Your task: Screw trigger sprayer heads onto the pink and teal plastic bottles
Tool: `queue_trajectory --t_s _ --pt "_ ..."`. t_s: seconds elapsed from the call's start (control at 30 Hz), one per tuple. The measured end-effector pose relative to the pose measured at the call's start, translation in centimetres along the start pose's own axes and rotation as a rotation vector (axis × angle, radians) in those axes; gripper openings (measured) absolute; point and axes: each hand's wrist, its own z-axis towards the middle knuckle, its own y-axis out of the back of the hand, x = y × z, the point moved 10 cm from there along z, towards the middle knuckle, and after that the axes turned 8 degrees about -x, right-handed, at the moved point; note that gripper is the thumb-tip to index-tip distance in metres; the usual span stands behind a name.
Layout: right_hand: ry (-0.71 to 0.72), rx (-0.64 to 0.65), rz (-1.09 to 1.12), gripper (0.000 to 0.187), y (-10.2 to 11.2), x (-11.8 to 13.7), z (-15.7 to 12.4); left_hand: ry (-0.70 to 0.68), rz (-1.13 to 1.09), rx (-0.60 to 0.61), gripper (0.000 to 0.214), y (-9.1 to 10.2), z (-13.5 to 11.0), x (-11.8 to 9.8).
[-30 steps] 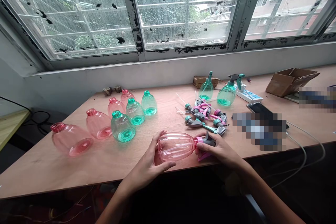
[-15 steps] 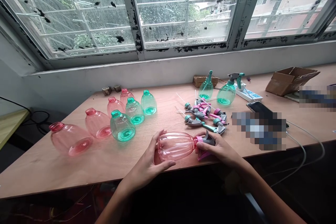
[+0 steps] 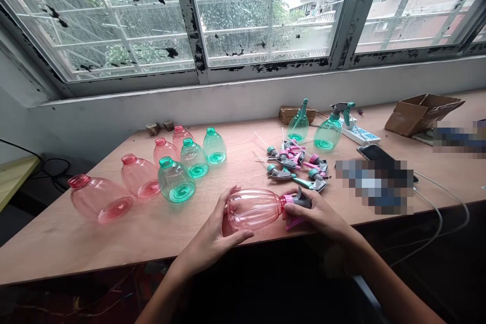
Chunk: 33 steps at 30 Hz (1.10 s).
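A clear pink bottle (image 3: 254,208) lies on its side near the front edge of the wooden table (image 3: 114,235). My left hand (image 3: 214,235) cups its base, fingers curled around it. My right hand (image 3: 321,214) is closed on the grey and pink spray head (image 3: 299,202) that sits at the bottle's neck. Just beyond my right hand lies a pile of loose spray heads (image 3: 294,164).
Several open pink bottles (image 3: 138,176) and green bottles (image 3: 176,181) stand at the left. Two green bottles with spray heads (image 3: 328,131) stand at the back right by a power strip (image 3: 359,135). A phone (image 3: 374,152), cables and a cardboard box (image 3: 421,111) lie to the right.
Both hands keep their hold on the bottle and spray head; the view has tilted slightly, so everything sits a little lower-left. Nothing else has moved.
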Motion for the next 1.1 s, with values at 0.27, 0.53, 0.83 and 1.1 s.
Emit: queue_trajectory --t_s 0.27,0.53,0.83,1.1 --pt "-0.002 0.005 -0.013 0.032 -0.06 0.2 -0.13 -0.006 0.009 -0.008 0.086 0.06 0.02 -0.2" --pt "-0.004 -0.002 -0.019 0.031 0.19 -0.13 -0.12 0.003 0.022 -0.005 0.086 0.0 0.04 -0.18" --pt "-0.003 -0.008 -0.025 0.033 0.36 -0.22 0.01 0.004 0.029 -0.01 0.088 -0.01 0.11 -0.12" --pt "-0.005 -0.006 -0.046 0.033 0.31 -0.08 0.0 -0.001 0.02 -0.01 0.086 -0.03 0.1 -0.41"
